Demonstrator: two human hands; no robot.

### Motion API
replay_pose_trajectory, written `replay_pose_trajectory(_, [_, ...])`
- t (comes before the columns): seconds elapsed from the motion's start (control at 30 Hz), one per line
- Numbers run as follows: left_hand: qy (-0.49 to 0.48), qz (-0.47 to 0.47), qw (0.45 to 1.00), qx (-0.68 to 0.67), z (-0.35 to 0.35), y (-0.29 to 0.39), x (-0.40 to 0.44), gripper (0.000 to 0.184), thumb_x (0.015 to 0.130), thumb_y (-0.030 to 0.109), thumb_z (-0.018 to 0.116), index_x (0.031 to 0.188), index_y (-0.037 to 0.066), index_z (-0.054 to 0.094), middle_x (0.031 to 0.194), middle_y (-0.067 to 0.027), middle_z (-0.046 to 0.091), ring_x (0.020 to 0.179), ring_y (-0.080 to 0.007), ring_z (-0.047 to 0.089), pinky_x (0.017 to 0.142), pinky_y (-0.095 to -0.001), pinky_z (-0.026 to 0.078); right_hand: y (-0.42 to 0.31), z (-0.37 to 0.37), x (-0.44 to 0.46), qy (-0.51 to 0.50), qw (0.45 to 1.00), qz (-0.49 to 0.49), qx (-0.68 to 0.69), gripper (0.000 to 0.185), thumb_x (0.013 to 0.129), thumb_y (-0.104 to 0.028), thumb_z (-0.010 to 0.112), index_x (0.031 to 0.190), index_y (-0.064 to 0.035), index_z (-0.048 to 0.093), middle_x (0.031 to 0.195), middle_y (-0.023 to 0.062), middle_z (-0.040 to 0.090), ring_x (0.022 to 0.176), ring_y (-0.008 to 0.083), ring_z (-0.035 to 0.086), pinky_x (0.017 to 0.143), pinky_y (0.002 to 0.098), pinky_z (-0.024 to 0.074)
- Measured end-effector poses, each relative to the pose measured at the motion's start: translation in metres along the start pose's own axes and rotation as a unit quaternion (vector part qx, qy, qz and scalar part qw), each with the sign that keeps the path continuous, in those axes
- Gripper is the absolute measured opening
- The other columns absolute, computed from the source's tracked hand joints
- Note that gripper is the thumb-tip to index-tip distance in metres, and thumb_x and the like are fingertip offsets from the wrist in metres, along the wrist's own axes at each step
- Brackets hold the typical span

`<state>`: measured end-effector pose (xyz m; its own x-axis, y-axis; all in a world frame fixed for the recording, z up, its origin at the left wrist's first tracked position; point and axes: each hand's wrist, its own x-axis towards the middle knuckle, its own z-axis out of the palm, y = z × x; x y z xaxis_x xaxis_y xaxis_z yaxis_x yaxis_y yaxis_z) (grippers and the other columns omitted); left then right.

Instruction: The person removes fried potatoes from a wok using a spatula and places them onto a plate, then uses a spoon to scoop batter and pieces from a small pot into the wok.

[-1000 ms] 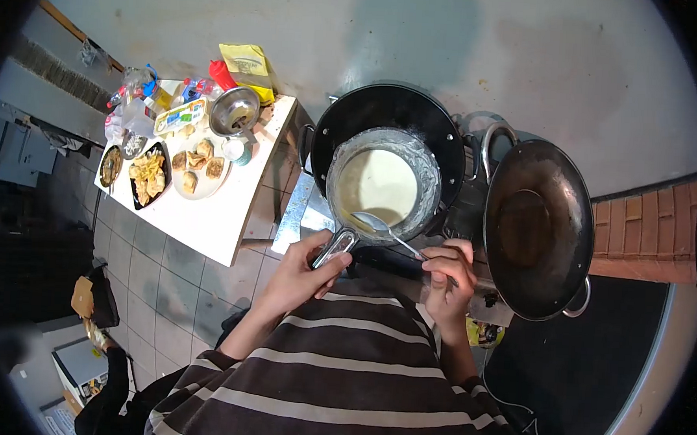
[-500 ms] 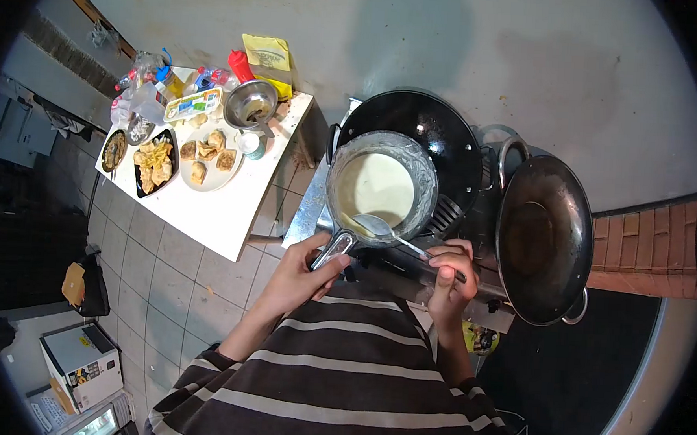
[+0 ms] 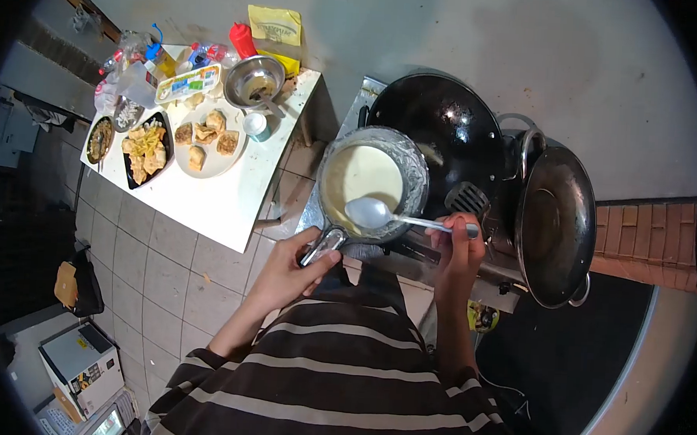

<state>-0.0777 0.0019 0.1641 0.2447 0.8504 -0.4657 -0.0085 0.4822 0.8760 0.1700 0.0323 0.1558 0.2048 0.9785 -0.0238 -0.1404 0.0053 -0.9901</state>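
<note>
Tiled floor [image 3: 173,263] and a white table [image 3: 215,214] bearing a plate [image 3: 217,163] lie left of the saucepan [image 3: 416,182]. Nearside of the saucepan, the left hand [image 3: 292,270] is wrapped round its handle [image 3: 325,246]. Over the saucepan's pale liquid [image 3: 366,175] is a spoon [image 3: 368,212], pinched by the right hand [image 3: 462,249]. 2 pans, a black wok [image 3: 401,110] and a brownish pan [image 3: 563,252], sit beyond and right.

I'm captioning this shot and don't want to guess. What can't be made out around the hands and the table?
All in the head view:
Pan: its bottom is hidden by the pale liquid.
Pan handle: partly covered by the left hand.
Spoon: its handle is partly covered by the right hand.
Black wok: partly hidden by the pan.
Yellow bag: smaller print too small to read.
</note>
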Motion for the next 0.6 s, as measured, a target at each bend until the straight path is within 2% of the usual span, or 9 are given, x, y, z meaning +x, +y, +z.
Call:
replay_pose_trajectory(0.07, [0.006,0.007,1.0,-0.02,-0.007,-0.004,0.0,0.019,0.095,0.016,0.066,0.09,0.001,0.055,0.058,0.0011,0.052,0.044,-0.0044,0.044,0.04,-0.0227,0.031,-0.006,0.004,0.001,0.024,0.999,0.003,0.043,0.02,0.103,-0.018,0.045,0.093,-0.0034,0.054,0.085,0.009,0.059,0.075,0.0124,0.053,0.068,0.0262,0.0406])
replay_pose_trajectory(0.27, [0.03,0.025,0.999,-0.032,-0.013,-0.01,-0.004,0.018,0.095,0.015,0.066,0.089,0.001,0.055,0.055,0.0016,0.051,0.042,-0.0042,0.044,0.04,-0.0226,0.03,-0.009,-0.01,0.022,0.013,0.998,-0.002,0.068,0.019,0.103,-0.021,0.047,0.097,-0.0046,0.055,0.086,0.0085,0.061,0.078,0.0126,0.054,0.071,0.0266,0.0397])
replay_pose_trajectory(0.33, [0.035,0.032,0.998,-0.03,-0.013,-0.01,-0.002,0.018,0.095,0.015,0.065,0.088,0.002,0.054,0.054,0.0017,0.051,0.042,-0.0042,0.043,0.04,-0.0226,0.03,-0.011,-0.012,0.029,-0.014,0.998,-0.039,0.054,0.02,0.104,-0.021,0.046,0.097,-0.0046,0.055,0.086,0.0085,0.062,0.079,0.0118,0.055,0.071,0.0259,0.0393])
replay_pose_trajectory(0.4, [0.023,0.039,0.999,0.002,-0.014,-0.01,-0.002,0.016,0.096,0.015,0.064,0.098,0.003,0.055,0.059,0.002,0.052,0.043,-0.0044,0.044,0.041,-0.0211,0.031,-0.015,-0.009,0.03,-0.021,0.998,-0.05,0.034,0.019,0.103,-0.018,0.047,0.097,-0.0025,0.056,0.088,0.009,0.063,0.081,0.0127,0.057,0.074,0.0265,0.041])
replay_pose_trajectory(0.47, [0.028,0.043,0.999,-0.006,-0.009,-0.006,-0.003,0.016,0.096,0.015,0.064,0.098,0.003,0.055,0.059,0.0019,0.053,0.043,-0.0043,0.044,0.041,-0.0212,0.031,-0.019,0.001,0.028,-0.057,0.981,-0.144,-0.115,0.018,0.103,-0.014,0.047,0.097,0.0002,0.058,0.088,0.0096,0.063,0.083,0.0146,0.06,0.077,0.0273,0.0439])
replay_pose_trajectory(0.53, [0.031,0.045,0.998,-0.013,-0.001,-0.003,-0.002,0.016,0.096,0.015,0.064,0.097,0.003,0.055,0.06,0.0019,0.053,0.043,-0.0043,0.044,0.04,-0.0212,0.031,-0.022,0.011,0.025,-0.099,0.962,-0.195,-0.161,0.015,0.1,-0.008,0.049,0.096,0.0013,0.06,0.091,0.0127,0.065,0.084,0.0164,0.062,0.078,0.0292,0.048])
replay_pose_trajectory(0.6, [0.038,0.057,0.997,-0.029,0.006,0.0,-0.001,0.02,0.095,0.017,0.065,0.086,0.003,0.054,0.057,0.002,0.051,0.044,-0.0037,0.045,0.041,-0.0222,0.031,-0.023,0.015,0.027,-0.126,0.948,-0.213,-0.2,0.01,0.096,-0.005,0.055,0.092,-0.0001,0.063,0.089,0.0118,0.066,0.084,0.0197,0.061,0.077,0.0316,0.049])
